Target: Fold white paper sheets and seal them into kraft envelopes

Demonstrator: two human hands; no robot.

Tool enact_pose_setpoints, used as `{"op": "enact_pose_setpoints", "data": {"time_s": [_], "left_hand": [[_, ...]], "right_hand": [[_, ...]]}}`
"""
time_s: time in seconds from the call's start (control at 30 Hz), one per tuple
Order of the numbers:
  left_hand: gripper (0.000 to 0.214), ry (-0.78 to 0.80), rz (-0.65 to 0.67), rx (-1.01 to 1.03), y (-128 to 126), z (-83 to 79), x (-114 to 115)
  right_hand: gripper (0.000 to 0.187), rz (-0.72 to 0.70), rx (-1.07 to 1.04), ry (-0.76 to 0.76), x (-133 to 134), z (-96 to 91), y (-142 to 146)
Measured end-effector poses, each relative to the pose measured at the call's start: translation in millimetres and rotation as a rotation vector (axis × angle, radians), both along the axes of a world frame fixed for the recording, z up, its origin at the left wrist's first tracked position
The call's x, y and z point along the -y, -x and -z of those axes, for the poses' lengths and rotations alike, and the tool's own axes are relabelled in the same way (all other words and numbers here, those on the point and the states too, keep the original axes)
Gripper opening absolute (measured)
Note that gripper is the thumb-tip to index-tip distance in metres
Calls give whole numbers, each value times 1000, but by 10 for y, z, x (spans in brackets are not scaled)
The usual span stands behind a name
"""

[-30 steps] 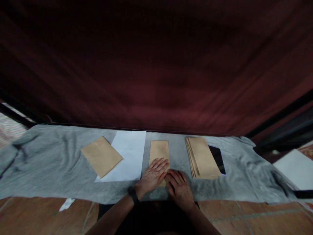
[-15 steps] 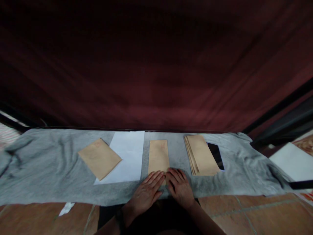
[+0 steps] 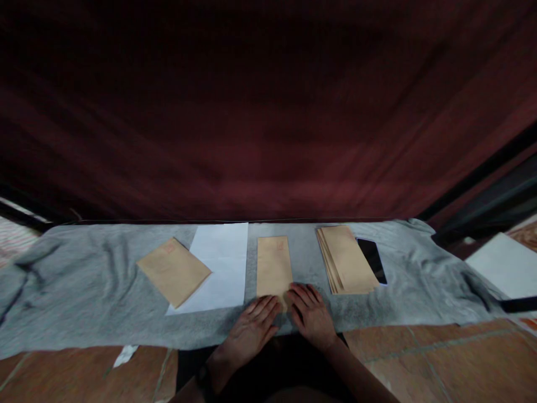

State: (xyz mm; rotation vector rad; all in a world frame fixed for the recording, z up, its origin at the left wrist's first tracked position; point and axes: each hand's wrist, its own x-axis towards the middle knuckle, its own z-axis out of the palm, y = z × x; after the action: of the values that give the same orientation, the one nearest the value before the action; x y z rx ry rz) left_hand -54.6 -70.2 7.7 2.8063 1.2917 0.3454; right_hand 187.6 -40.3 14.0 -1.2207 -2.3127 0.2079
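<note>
A brown paper envelope [image 3: 273, 263] lies upright on the grey cloth straight in front of me, a small red print near its top right. Flat across its lower left part rests my left hand [image 3: 255, 324], fingers stretched out. My right hand [image 3: 311, 316] lies on the envelope's lower right edge, its fingers extended too. Both hands cover parts of the near end. To the right is a fanned stack of brown envelopes [image 3: 348, 260]. On the left, another brown envelope [image 3: 174, 271] lies slantwise over white paper [image 3: 224, 263].
A phone [image 3: 373, 260] lies partly under the right-hand stack. Grey cloth [image 3: 96, 285] covers the narrow surface, with a dark red curtain [image 3: 260, 140] hanging behind it. Below are floor tiles [image 3: 403, 358] and a white scrap [image 3: 126, 355]. A white panel [image 3: 505, 266] stands far right.
The view has tilted slightly. Both hands stay flat at the envelope's near end, with the gap between them a little wider. The envelopes keep their places on the cloth.
</note>
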Motion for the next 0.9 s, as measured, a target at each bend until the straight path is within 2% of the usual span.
{"op": "enact_pose_setpoints", "data": {"time_s": [0.2,0.27,0.37,0.53,0.73,0.9], "left_hand": [[52,35,20,58,-185,-277,-387],[57,49,-29,77,-202,-290,-488],[60,106,-32,70,-174,-247,-553],[58,148,-20,80,-142,-193,-503],[66,177,57,69,-146,-215,-312],[70,181,47,30,-128,-224,-224]], "right_hand": [[40,-30,15,23,-4,21,-25],[39,-32,28,29,-7,29,-36],[38,-40,38,27,-9,41,-46],[38,-45,43,21,-13,63,-54],[38,-51,58,4,-22,120,-68],[39,-43,38,-17,-20,149,-67]]}}
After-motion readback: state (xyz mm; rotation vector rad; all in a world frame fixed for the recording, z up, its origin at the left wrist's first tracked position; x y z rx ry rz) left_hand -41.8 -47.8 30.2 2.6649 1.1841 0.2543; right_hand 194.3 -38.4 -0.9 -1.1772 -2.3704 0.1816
